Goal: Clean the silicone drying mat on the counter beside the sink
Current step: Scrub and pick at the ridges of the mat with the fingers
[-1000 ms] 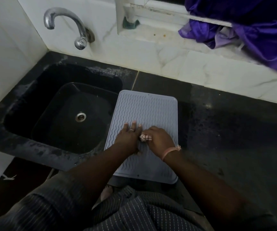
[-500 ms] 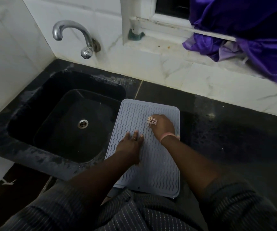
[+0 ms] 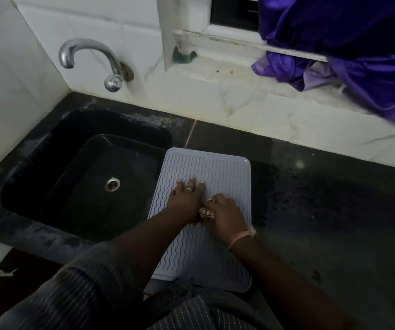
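**Mat pinned flat while a cloth is worked across it**

Here the silicone drying mat (image 3: 215, 177) is laid flat on the dark counter (image 3: 322, 210), just beside the sink (image 3: 84, 177), its near edge overhanging the counter front. It is pressed down by the left hand (image 3: 187, 198), fingers straight and spread on the ribs, probably so that the mat is kept from sliding. A small patterned cloth (image 3: 207, 213) is gripped in the curled fingers of the right hand (image 3: 226, 214), held against the ribbed surface at mid-mat, touching the left hand. Wiping is judged to be under way.
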`<state>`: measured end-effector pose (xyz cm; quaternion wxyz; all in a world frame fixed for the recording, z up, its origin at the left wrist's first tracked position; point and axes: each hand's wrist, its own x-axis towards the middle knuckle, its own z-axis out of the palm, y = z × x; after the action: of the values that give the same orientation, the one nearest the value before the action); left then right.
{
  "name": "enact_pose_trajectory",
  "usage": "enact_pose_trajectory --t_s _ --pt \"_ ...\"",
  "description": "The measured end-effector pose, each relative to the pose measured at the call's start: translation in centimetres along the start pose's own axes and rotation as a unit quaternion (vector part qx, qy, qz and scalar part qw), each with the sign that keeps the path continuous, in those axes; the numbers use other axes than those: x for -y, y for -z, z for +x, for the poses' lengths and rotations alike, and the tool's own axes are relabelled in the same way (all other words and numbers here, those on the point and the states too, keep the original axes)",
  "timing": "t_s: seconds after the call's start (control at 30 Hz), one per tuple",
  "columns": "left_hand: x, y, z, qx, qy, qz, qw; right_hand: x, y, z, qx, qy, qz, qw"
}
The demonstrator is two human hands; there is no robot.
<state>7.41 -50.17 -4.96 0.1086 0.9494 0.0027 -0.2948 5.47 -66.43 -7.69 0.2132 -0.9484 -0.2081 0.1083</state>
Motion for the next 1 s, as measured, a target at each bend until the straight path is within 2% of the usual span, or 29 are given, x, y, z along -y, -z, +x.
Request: enact_pose_trajectory --t_s 0.13,0.6,0.77,0.87,1.0 --pt "0.0 0.1 0.3 0.015 0.006 0.041 0.999 -0.5 0.3 2.1 0.001 0.0 0.036 0.999" --pt "0.1 0.1 0.8 0.027 0.006 0.053 0.998 -1.7 3.6 11.5 -0.019 -0.021 0.0 1.0" --pt "0.4 0.2 1.1 0.036 0.004 0.041 0.999 -1.6 5.7 15.2 0.013 -0.023 -0.078 0.997" --pt "0.2 0.2 1.1 0.042 0.005 0.037 0.998 -2.4 7.0 16.8 0.014 -0.046 -0.079 0.996" --pt "-0.4 0.6 1.1 0.038 0.018 0.03 0.999 -3.1 6.5 16.2 0.027 -0.01 -0.118 0.993"
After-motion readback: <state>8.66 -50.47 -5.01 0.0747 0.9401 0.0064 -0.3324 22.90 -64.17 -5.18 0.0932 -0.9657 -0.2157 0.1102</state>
